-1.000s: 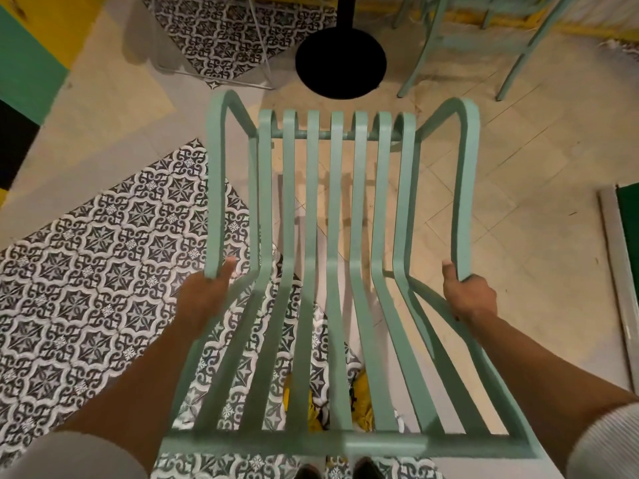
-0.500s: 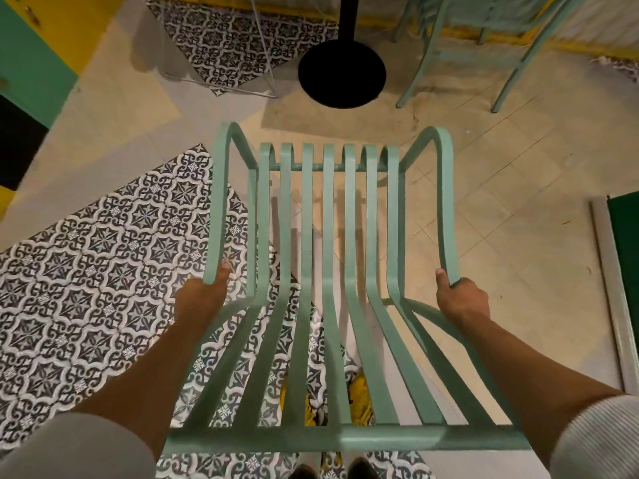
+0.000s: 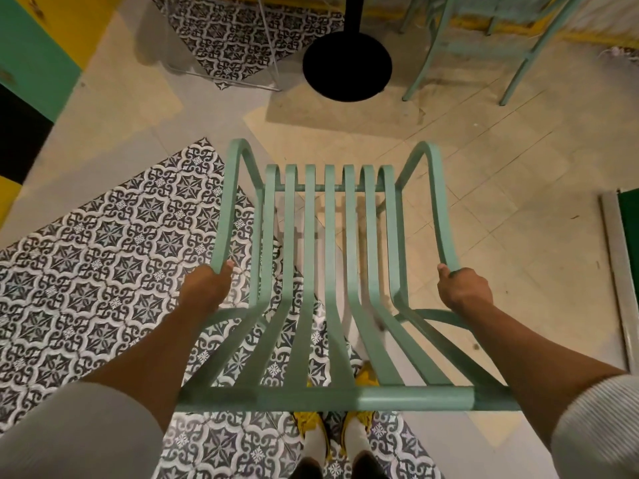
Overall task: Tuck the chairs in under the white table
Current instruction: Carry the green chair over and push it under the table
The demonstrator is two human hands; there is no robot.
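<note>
A mint-green slatted metal chair fills the middle of the view, seen from above and behind its backrest. My left hand grips its left armrest and my right hand grips its right armrest. Ahead stands a black round table base with its black post rising out of the top of the frame. The white table top is not in view. The chair's front edge lies a short way from the base.
A second mint-green chair stands at the back right. Patterned black-and-white tiles cover the floor on the left, plain beige floor on the right. A green and yellow wall runs along the left. A grey-edged green panel is at right.
The chair has dropped lower in the view and its front now sits farther from the black base. Both hands keep their grip on the armrests.
</note>
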